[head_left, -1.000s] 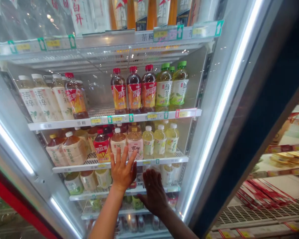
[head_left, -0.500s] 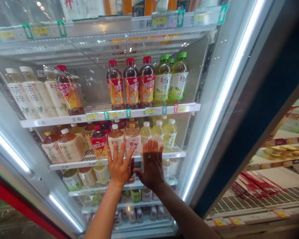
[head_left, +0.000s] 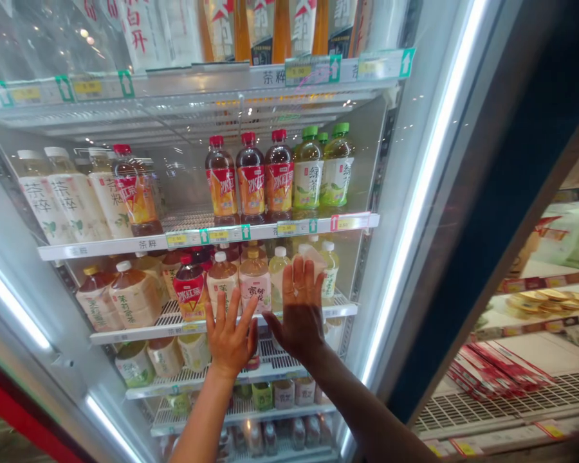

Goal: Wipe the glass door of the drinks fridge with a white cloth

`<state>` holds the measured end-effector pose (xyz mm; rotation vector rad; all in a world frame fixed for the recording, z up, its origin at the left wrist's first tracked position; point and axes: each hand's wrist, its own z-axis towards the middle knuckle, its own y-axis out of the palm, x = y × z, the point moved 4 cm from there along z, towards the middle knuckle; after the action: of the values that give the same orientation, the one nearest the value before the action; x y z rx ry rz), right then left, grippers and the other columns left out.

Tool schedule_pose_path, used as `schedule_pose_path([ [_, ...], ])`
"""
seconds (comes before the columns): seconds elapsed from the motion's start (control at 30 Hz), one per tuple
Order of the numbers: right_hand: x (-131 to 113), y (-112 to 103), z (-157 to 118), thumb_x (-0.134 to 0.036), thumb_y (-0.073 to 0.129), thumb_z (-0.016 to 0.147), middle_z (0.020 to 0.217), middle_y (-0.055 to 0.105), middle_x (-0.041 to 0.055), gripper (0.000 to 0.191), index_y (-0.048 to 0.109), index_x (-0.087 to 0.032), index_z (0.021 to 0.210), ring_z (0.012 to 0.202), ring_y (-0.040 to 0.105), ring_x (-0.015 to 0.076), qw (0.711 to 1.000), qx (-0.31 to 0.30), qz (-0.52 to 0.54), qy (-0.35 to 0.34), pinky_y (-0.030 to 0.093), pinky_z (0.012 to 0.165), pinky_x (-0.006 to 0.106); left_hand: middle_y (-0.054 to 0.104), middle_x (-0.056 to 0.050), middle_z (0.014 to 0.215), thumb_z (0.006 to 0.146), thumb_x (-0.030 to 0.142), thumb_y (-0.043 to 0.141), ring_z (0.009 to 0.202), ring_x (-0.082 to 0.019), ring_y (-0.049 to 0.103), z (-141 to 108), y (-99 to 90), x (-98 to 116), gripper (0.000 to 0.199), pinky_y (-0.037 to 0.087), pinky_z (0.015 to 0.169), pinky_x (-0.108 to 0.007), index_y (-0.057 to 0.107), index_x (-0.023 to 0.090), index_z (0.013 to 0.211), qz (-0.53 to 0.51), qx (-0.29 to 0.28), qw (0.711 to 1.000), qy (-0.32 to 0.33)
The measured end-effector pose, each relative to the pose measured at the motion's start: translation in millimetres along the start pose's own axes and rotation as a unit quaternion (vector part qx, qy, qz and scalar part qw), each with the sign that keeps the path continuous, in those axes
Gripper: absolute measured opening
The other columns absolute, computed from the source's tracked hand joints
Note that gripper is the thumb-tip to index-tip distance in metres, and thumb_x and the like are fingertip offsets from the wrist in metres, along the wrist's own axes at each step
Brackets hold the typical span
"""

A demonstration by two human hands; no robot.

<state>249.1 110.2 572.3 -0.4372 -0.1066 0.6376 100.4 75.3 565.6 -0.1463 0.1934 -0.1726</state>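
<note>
A person's left hand [head_left: 230, 341] and right hand [head_left: 299, 308] are raised open before the shelves of a glass-door drinks cooler [head_left: 395, 193], palms toward the bottles, fingers spread, gripping nothing. The thumbs angle toward each other across a narrow gap. Whether the palms touch the glass or the bottles cannot be told.

At 1 o'clock from the left hand stands a pink-labelled bottle [head_left: 254, 281], its label hard to read. At 11 o'clock is a red-labelled 冰红茶 iced-tea bottle [head_left: 190, 289]. Pale bottles [head_left: 278, 276] sit partly behind the right hand, on a white wire shelf [head_left: 164, 329].

At 12 o'clock, one shelf higher, three red-capped 冰红茶 bottles [head_left: 251, 183] stand beside green-capped 绿茶 green-tea bottles [head_left: 307, 177]. White 茶粹 bottles [head_left: 72, 199] stand at 10 o'clock, above a shelf strip [head_left: 139, 244] printed 茶粹 and carrying yellow price tags [head_left: 217, 235].

Outside the cooler, golden round snacks [head_left: 540, 302] lie at 3 o'clock, red boxes [head_left: 502, 373] at 4.
</note>
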Motion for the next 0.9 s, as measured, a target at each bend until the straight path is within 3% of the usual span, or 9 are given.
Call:
schedule_pose_path([
  [0.17,9.7,22.8,-94.0,-0.046,0.042,0.102,0.172,0.004,0.0149,0.082,0.004,-0.008,0.164,0.16,0.004,0.0298,0.998,-0.01,-0.009,-0.063,0.019,0.128,0.057,0.03,-0.001,0.165,0.09,0.022,0.064,0.157,-0.026,0.023,-1.3,2.0,0.1,0.071,0.015,0.131,-0.05,0.038,0.033,0.155,-0.002,0.007,1.0,-0.007],
  [0.23,24.1,25.4,-102.7,-0.046,0.043,0.103,0.172,0.007,0.0112,0.079,0.008,-0.011,0.164,0.16,0.005,0.0259,0.991,-0.001,-0.025,-0.128,0.019,0.129,0.053,0.03,-0.001,0.165,0.09,0.021,0.064,0.157,-0.025,0.023,-0.9,2.0,0.3,0.072,0.016,0.13,-0.051,0.037,0.033,0.156,-0.004,0.009,1.0,-0.005],
  [0.3,42.9,15.0,-73.6,-0.051,0.042,0.103,0.172,0.009,0.0093,0.08,0.008,-0.014,0.165,0.16,0.006,0.0268,0.987,0.014,-0.04,-0.157,0.02,0.129,0.055,0.03,-0.001,0.165,0.09,0.021,0.063,0.157,-0.025,0.023,-0.3,1.6,0.4,0.072,0.016,0.13,-0.051,0.036,0.033,0.156,-0.008,0.008,1.0,-0.004],
  [0.43,67.9,-19.0,3.3,-0.061,0.037,0.102,0.172,0.003,0.0147,0.088,0.001,-0.01,0.164,0.159,0.006,0.0375,0.993,0.046,-0.053,-0.099,0.021,0.125,0.067,0.029,-0.001,0.166,0.091,0.02,0.063,0.157,-0.025,0.021,0.1,0.9,0.2,0.071,0.014,0.131,-0.049,0.038,0.032,0.156,-0.023,0.005,1.0,-0.011],
  [0.5,63.8,-23.3,8.1,-0.063,0.038,0.101,0.172,0.002,0.0151,0.091,0.002,-0.007,0.164,0.159,0.006,0.0357,0.988,0.032,-0.059,-0.142,0.018,0.127,0.062,0.029,-0.001,0.166,0.091,0.02,0.063,0.157,-0.025,0.021,-0.1,0.8,0.1,0.07,0.014,0.131,-0.049,0.039,0.032,0.155,-0.032,0.005,0.999,-0.012],
  [0.63,51.0,-22.5,2.3,-0.072,0.042,0.097,0.169,0.025,0.0082,0.093,0.02,-0.01,0.163,0.159,0.013,0.0228,0.941,-0.045,-0.067,-0.328,0.013,0.132,0.041,0.03,-0.001,0.166,0.091,0.021,0.064,0.157,-0.025,0.022,-0.6,1.5,-1.1,0.07,0.014,0.131,-0.051,0.039,0.033,0.155,-0.043,0.002,0.999,-0.012],
  [0.7,53.7,-34.3,32.8,-0.075,0.037,0.097,0.168,0.027,0.0073,0.093,0.018,-0.013,0.163,0.159,0.015,0.0222,0.94,-0.054,-0.069,-0.331,0.014,0.131,0.043,0.032,-0.002,0.165,0.09,0.021,0.064,0.157,-0.026,0.022,-0.8,1.7,-1.7,0.071,0.014,0.131,-0.051,0.039,0.033,0.155,-0.046,0.004,0.999,-0.011],
  [0.83,54.5,-61.2,105.7,-0.076,0.025,0.098,0.172,0.008,0.0135,0.096,0.001,-0.01,0.164,0.159,0.008,0.0331,0.971,-0.017,-0.057,-0.23,0.014,0.127,0.061,0.031,-0.003,0.166,0.09,0.022,0.064,0.157,-0.027,0.02,-1.8,-2.1,-0.7,0.073,0.013,0.131,-0.053,0.036,0.031,0.156,-0.051,-0.002,0.999,-0.007],
  [0.9,41.6,-57.7,106.2,-0.076,0.03,0.098,0.171,0.013,0.0146,0.099,0.002,-0.008,0.163,0.16,0.007,0.0307,0.953,-0.035,-0.033,-0.299,0.015,0.128,0.057,0.029,-0.004,0.167,0.09,0.022,0.064,0.158,-0.028,0.019,-2.1,-7.3,0.2,0.073,0.014,0.13,-0.053,0.035,0.029,0.157,-0.053,-0.024,0.998,-0.003],
])
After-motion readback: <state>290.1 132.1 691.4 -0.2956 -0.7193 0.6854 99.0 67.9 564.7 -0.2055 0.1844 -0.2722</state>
